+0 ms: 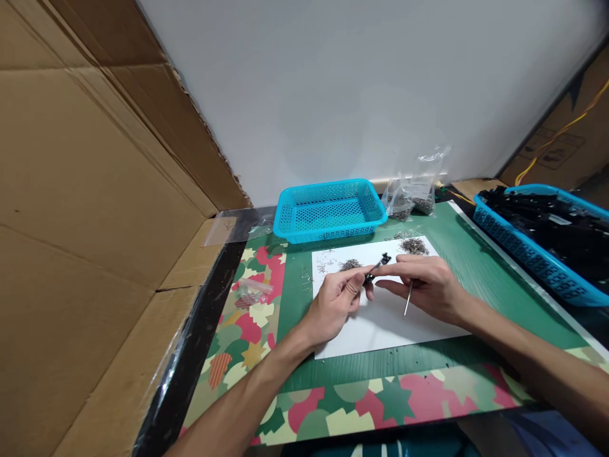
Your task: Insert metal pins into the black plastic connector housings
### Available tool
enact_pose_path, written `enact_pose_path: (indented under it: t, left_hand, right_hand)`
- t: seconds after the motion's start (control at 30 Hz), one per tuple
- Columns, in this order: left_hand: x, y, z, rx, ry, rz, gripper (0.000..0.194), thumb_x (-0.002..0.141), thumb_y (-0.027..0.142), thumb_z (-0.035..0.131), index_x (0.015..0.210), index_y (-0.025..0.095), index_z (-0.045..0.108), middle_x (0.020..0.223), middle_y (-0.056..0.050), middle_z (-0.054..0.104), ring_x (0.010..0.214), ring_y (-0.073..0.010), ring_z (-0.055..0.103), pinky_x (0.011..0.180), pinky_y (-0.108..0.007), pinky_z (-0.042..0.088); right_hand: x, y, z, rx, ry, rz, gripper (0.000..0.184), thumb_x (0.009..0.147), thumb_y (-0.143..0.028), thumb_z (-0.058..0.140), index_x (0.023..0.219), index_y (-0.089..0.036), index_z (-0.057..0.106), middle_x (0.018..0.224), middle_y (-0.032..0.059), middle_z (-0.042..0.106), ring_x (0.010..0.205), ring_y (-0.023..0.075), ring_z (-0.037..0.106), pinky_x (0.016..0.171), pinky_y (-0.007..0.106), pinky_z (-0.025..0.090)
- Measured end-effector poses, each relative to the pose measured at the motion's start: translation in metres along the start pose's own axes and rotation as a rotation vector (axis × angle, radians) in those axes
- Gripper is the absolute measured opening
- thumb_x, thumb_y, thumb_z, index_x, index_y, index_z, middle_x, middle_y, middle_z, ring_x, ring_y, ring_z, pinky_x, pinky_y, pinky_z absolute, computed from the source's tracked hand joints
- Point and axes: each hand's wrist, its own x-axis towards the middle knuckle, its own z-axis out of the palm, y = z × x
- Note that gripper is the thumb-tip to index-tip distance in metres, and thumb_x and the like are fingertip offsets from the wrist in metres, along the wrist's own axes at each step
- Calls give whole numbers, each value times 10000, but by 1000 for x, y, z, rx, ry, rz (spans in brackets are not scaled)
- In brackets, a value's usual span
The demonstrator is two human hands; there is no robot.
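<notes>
My left hand (pixel 333 304) pinches a small black part (pixel 385 259) with a metallic strip, thumb and forefinger closed around it. My right hand (pixel 431 285) is close on the right, its forefinger reaching to the part. A thin metal rod-like tool (pixel 407 303) sticks down out of the right hand's curled fingers; its upper end is hidden. Both hands are above a white sheet of paper (pixel 371 330). On the sheet lie a pile of tiny metal pieces (pixel 351 264), behind the left hand, and a second pile (pixel 413 246), beyond the right hand.
A blue perforated basket (pixel 328 238) stands at the back. Clear bags with small metal pieces (pixel 422 204) lean by the wall. At right, another blue basket (pixel 533 263) holds many black parts (pixel 556 222). A small plastic bag (pixel 254 289) lies left on the patterned mat (pixel 304 403).
</notes>
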Motion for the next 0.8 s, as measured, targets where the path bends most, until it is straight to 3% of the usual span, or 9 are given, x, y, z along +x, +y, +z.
enact_pose_path:
  t: [0.17, 0.27, 0.33, 0.47, 0.53, 0.67, 0.8]
  left_hand:
    - [-1, 1, 2, 100, 30, -3, 540, 1068, 561, 454, 1350, 177, 707, 866, -39, 618, 601, -82, 425, 530, -212, 347]
    - [0, 1, 1, 244, 143, 64, 520, 1008, 538, 601, 1412, 214, 649, 1075, -69, 690, 662, -92, 533, 598, -221, 430]
    - [0, 2, 1, 332, 216, 95, 513, 953, 490, 705, 1384, 218, 646, 1109, -57, 711, 608, -76, 541, 601, -228, 450]
    - [-1, 1, 1, 599, 301, 212, 225, 964, 347, 706, 1140, 208, 725, 1015, -18, 753, 592, -90, 552, 607, -241, 458]
    - [-2, -1, 2, 741, 315, 278, 176, 978, 308, 687, 1121, 216, 733, 1035, -14, 763, 620, -101, 573, 643, -255, 481]
    - [-3, -4, 4, 870, 316, 361, 188, 950, 244, 718, 1131, 207, 754, 1051, -22, 790, 655, -120, 642, 666, -264, 518]
    - [-4, -6, 7, 915, 306, 393, 220, 931, 226, 735, 1145, 209, 780, 968, -11, 813, 701, -147, 713, 647, -269, 537]
  right_hand:
    - [0, 3, -3, 59, -7, 12, 120, 985, -240, 707, 956, -181, 808, 614, -25, 586, 515, 85, 473, 507, 229, 368]
    - [-1, 5, -5, 71, -38, 71, 111, 977, -240, 715, 949, -192, 811, 637, -21, 617, 511, 80, 478, 499, 232, 363]
    - [-1, 7, -5, 85, -49, 106, 112, 975, -242, 715, 946, -200, 814, 661, -13, 652, 516, 81, 490, 497, 234, 363]
    - [-2, 10, -4, 131, -103, 172, 152, 988, -276, 693, 943, -212, 823, 700, 5, 704, 525, 89, 508, 494, 241, 368]
    - [-1, 11, -4, 161, -150, 217, 157, 982, -304, 696, 946, -217, 822, 719, 11, 712, 545, 98, 521, 508, 248, 379]
    - [1, 17, -9, 236, -94, 383, 248, 998, -411, 657, 929, -224, 804, 787, 33, 699, 690, 151, 579, 613, 289, 424]
    - [1, 27, -13, 309, -13, 498, 409, 1078, -493, 472, 1041, -261, 807, 1022, 69, 677, 936, 207, 608, 812, 343, 467]
